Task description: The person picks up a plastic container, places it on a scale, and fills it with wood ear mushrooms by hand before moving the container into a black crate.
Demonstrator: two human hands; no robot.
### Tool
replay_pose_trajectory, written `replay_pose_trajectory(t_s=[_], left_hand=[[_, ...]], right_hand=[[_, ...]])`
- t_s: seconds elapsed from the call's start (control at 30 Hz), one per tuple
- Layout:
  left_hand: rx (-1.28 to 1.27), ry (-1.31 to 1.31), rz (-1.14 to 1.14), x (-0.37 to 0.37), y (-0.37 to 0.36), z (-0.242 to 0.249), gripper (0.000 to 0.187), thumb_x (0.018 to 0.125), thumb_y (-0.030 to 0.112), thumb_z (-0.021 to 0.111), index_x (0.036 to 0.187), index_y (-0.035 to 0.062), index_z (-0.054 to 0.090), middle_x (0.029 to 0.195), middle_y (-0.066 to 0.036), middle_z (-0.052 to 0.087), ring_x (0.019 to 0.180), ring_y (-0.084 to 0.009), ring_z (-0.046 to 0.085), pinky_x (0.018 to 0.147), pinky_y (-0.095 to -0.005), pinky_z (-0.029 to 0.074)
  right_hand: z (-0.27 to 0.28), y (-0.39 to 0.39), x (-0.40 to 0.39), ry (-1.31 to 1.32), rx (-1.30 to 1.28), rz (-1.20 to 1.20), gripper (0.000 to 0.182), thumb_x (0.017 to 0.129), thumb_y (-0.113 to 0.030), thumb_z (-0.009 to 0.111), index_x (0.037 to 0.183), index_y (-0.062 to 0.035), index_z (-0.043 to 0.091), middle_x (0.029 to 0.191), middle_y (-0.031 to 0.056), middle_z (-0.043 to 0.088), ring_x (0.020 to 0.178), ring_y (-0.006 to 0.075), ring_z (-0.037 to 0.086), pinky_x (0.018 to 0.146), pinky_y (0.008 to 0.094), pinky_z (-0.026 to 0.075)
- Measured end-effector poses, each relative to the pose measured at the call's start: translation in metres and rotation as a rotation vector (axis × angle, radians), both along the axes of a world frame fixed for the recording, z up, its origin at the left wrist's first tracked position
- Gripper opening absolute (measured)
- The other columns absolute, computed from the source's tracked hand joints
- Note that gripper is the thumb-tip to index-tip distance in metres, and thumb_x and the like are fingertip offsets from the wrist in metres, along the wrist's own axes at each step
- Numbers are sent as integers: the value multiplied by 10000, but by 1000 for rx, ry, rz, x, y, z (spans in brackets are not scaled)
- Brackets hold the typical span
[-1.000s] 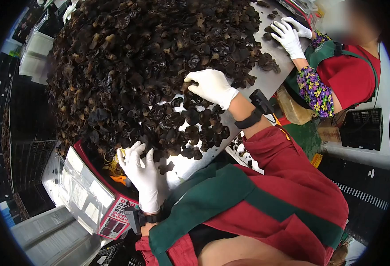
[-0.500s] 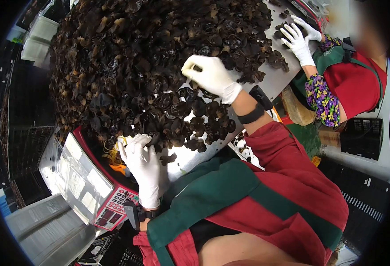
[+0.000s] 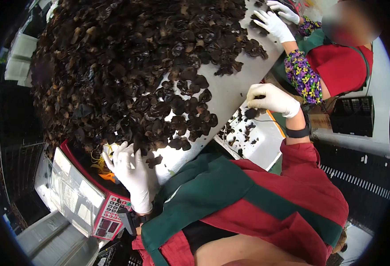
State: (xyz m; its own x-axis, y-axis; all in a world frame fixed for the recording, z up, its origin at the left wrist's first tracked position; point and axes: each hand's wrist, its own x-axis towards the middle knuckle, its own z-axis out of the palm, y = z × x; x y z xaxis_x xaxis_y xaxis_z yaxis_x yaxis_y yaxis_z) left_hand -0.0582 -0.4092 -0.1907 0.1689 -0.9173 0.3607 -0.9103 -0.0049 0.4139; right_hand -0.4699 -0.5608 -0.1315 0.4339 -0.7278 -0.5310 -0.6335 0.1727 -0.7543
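A large heap of dark brown wood ear mushrooms [image 3: 128,57] covers the metal table [image 3: 224,86]. My left hand [image 3: 130,170], in a white glove, rests at the near left edge of the heap with its fingers somewhat apart. Yellow rubber bands [image 3: 99,165] lie just left of its fingertips. Out past the table's right edge, my right hand [image 3: 275,101], also gloved, is closed in a pinch above a white tray [image 3: 266,153]. A small dark wood ear piece [image 3: 250,113] shows at its fingertips. Several dark scraps lie in that tray.
A red scale [image 3: 110,208] with a keypad and a plastic-covered lid stands at the left. Below the bands is an orange tool handle [image 3: 108,176]. Across the table's right corner, a co-worker's gloved hand [image 3: 275,25] touches mushrooms. Black crates [image 3: 352,113] stand at the right.
My right hand has moved right, from above the heap to over the white tray. My left hand stays at the heap's edge, its fingers shifting slightly. The view has turned a little to the right.
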Motion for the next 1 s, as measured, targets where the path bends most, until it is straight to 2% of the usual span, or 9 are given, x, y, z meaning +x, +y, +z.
replay_pose_trajectory(t_s=[0.03, 0.13, 0.23, 0.37, 0.43, 0.6, 0.83, 0.97, 1.0], left_hand=[[-6, 14, -1, 1, -1, -3, 238, 768, 7, 756, 969, 89, 661, 1081, -63, 703, 1111, -238, 629, 1194, -515, 238], [-14, -7, -7, 2, -3, -6, 270, 789, 3, 734, 1033, 94, 662, 1087, -54, 701, 1109, -231, 629, 1192, -517, 238], [26, -10, 8, -6, -7, 1, 369, 808, 0, 709, 1155, 108, 646, 1153, -59, 678, 1150, -244, 606, 1188, -525, 241], [76, -7, -26, -18, 2, 6, 497, 813, 0, 693, 1288, 117, 601, 1300, -88, 601, 1250, -290, 533, 1183, -522, 254], [98, -19, -55, -25, 10, 3, 479, 808, 2, 698, 1269, 100, 611, 1326, -94, 580, 1251, -303, 530, 1185, -516, 253], [67, 45, -58, -27, 24, 1, 435, 817, -50, 681, 1233, 64, 624, 1336, -188, 546, 1268, -365, 509, 1071, -434, 400], [27, 101, -65, -35, 26, 4, 417, 810, -64, 669, 1208, 54, 636, 1347, -178, 541, 1258, -354, 522, 1060, -424, 414], [26, 80, -250, -46, 21, 4, 413, 783, -66, 668, 1178, 56, 657, 1224, -169, 625, 1127, -340, 606, 964, -416, 485], [35, 47, -359, -50, 15, 6, 392, 792, -39, 683, 1171, 57, 663, 1202, -166, 638, 1083, -338, 627, 918, -418, 507]], right_hand=[[-7, 3, -9, 62, -285, 161, 83, 862, -96, 706, 876, -14, 709, 957, 67, 665, 855, 171, 634, 746, 313, 527], [-12, 16, -12, 202, -461, 187, 166, 823, -85, 723, 980, -31, 718, 1081, 89, 665, 981, 245, 625, 906, 351, 498], [-21, 18, 31, 54, -717, 160, 549, 775, -152, 768, 1298, -89, 614, 1321, 112, 575, 1259, 298, 514, 1082, 392, 397], [-53, 36, 98, -93, -718, 263, 849, 665, -280, 851, 1426, -138, 504, 1508, 201, 401, 1397, 389, 368, 1156, 477, 308], [-73, 47, 119, 19, -915, 304, 762, 656, -312, 840, 1355, -180, 564, 1491, 129, 440, 1389, 353, 394, 1160, 489, 308], [-100, 45, 127, -169, -958, 77, 551, 667, -224, 814, 1192, -158, 659, 1401, 83, 536, 1327, 330, 451, 1108, 468, 364], [-77, 46, 152, -45, -951, 361, 782, 694, -464, 812, 1390, -228, 547, 1539, 145, 379, 1402, 335, 364, 1089, 506, 355], [-98, 40, 167, -40, -1050, 281, 502, 792, -423, 737, 1235, -206, 645, 1467, 100, 476, 1314, 304, 443, 1005, 491, 413], [-110, 36, 169, -117, -1143, 179, 353, 811, -375, 718, 1113, -196, 692, 1377, 72, 558, 1206, 284, 516, 933, 446, 460]])
